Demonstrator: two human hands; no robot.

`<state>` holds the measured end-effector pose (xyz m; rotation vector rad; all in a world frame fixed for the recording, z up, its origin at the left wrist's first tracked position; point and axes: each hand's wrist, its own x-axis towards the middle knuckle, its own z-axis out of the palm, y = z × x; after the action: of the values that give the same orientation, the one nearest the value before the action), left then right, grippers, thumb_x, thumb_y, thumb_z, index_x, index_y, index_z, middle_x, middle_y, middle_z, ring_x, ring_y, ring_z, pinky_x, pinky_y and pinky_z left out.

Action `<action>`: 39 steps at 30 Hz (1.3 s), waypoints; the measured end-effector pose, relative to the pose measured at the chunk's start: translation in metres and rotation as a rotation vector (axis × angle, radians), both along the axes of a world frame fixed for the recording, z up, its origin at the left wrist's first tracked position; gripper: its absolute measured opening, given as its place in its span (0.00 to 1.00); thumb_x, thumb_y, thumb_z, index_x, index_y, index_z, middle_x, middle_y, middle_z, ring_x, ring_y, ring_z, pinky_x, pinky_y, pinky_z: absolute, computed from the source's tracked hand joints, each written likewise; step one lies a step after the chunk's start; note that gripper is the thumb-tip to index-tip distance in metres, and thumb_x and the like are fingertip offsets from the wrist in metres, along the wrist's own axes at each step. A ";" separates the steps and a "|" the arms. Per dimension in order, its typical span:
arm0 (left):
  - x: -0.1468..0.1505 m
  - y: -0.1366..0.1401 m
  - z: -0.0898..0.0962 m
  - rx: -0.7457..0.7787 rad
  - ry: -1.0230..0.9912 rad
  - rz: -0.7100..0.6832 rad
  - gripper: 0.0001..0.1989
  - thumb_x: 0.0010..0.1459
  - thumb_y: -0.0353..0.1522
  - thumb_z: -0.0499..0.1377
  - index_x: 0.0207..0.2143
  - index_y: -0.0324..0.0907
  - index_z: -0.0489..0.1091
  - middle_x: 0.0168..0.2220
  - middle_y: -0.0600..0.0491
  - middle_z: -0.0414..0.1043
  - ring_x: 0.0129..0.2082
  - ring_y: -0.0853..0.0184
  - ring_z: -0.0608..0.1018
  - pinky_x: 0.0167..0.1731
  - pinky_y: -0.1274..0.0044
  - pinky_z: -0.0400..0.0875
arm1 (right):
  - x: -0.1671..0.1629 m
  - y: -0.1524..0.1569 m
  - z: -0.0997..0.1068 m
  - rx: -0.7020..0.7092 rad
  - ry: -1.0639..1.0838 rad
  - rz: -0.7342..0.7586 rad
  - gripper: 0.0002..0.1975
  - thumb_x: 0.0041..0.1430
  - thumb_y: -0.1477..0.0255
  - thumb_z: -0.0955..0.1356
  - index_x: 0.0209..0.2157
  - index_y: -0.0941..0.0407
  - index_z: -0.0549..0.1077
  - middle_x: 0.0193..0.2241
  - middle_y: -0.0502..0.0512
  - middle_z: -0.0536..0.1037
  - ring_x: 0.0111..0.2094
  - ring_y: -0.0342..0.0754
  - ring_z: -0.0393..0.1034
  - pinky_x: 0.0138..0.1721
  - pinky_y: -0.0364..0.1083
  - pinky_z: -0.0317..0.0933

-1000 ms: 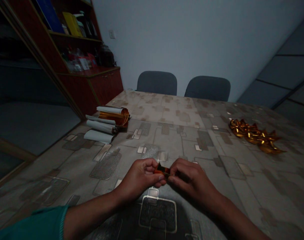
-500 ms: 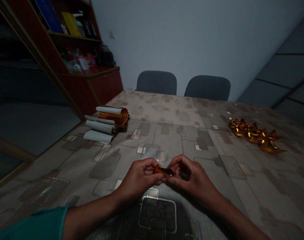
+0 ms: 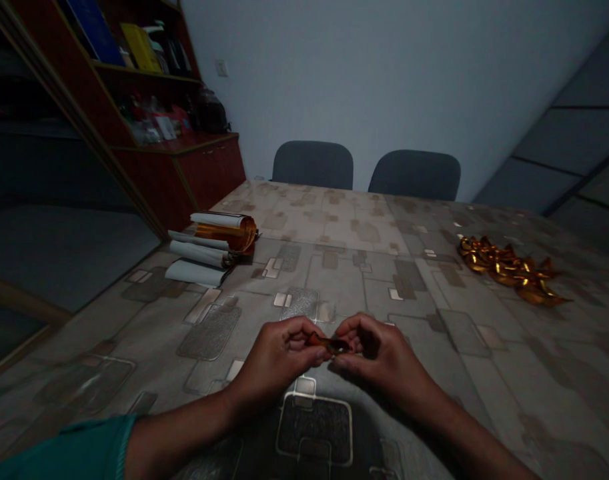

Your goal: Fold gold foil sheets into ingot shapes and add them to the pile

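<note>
Between my two hands, just above the near part of the table, is a small folded piece of shiny gold foil paper (image 3: 329, 343). My left hand (image 3: 287, 347) pinches its left end between thumb and fingers. At its right end, my right hand (image 3: 377, 350) has curled fingers and thumb closed on the foil. The fingers cover both ends, so the full shape is hidden. Off to the right lies a cluster of folded gold foil pieces (image 3: 509, 270). At the left, a stack of gold foil sheets (image 3: 227, 235) lies curled over, pale backs showing.
A patterned cloth covers the table (image 3: 334, 267). Two grey chairs (image 3: 313, 165) stand at its far edge before a wall. A reddish wooden cabinet (image 3: 214, 173) with filled shelves rises at the back left.
The foil between my hands has tilted slightly and looks narrower and darker in the middle. My right-hand fingers have shifted a little; both hands stay in nearly the same place.
</note>
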<state>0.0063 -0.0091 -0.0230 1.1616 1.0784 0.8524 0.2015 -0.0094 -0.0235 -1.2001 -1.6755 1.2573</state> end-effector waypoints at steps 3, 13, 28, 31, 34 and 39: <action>0.000 -0.001 0.002 0.044 0.025 -0.009 0.07 0.48 0.32 0.66 0.28 0.38 0.73 0.28 0.52 0.78 0.30 0.65 0.78 0.33 0.75 0.71 | -0.002 0.000 0.000 -0.017 -0.009 -0.025 0.05 0.48 0.73 0.73 0.28 0.56 0.75 0.22 0.48 0.72 0.24 0.43 0.65 0.26 0.43 0.57; -0.001 0.000 0.002 0.024 0.001 -0.011 0.08 0.48 0.33 0.66 0.30 0.38 0.73 0.28 0.52 0.77 0.30 0.67 0.77 0.33 0.75 0.70 | -0.004 -0.001 0.000 0.112 -0.078 -0.040 0.01 0.51 0.74 0.72 0.28 0.55 0.76 0.22 0.48 0.75 0.24 0.44 0.67 0.26 0.44 0.59; 0.003 0.001 0.000 -0.069 -0.107 -0.011 0.08 0.45 0.29 0.67 0.29 0.38 0.71 0.26 0.56 0.74 0.27 0.71 0.75 0.31 0.78 0.68 | 0.007 -0.001 0.014 0.568 -0.346 0.186 0.03 0.65 0.73 0.67 0.36 0.53 0.73 0.38 0.56 0.73 0.41 0.50 0.68 0.40 0.48 0.63; 0.002 0.001 0.000 -0.067 -0.085 -0.025 0.07 0.45 0.28 0.66 0.29 0.38 0.73 0.26 0.55 0.75 0.27 0.70 0.76 0.32 0.78 0.68 | 0.005 -0.002 0.011 0.548 -0.356 0.209 0.04 0.65 0.75 0.67 0.34 0.54 0.73 0.37 0.55 0.74 0.41 0.50 0.68 0.40 0.48 0.62; 0.002 0.000 0.000 -0.053 -0.059 -0.037 0.06 0.45 0.28 0.66 0.28 0.37 0.73 0.25 0.55 0.75 0.27 0.70 0.76 0.31 0.79 0.67 | 0.003 -0.002 0.008 0.514 -0.355 0.231 0.06 0.65 0.76 0.66 0.33 0.55 0.72 0.34 0.54 0.75 0.38 0.49 0.68 0.40 0.47 0.61; 0.002 0.000 0.000 -0.061 -0.106 0.007 0.07 0.45 0.30 0.67 0.26 0.37 0.72 0.24 0.55 0.76 0.26 0.71 0.77 0.30 0.79 0.69 | 0.000 -0.003 0.007 0.433 -0.242 0.107 0.03 0.60 0.75 0.70 0.35 0.54 0.72 0.30 0.50 0.76 0.32 0.46 0.70 0.33 0.44 0.61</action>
<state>0.0078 -0.0088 -0.0234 1.0508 1.0154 0.8707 0.2016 -0.0124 -0.0168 -1.0340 -2.0801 0.7690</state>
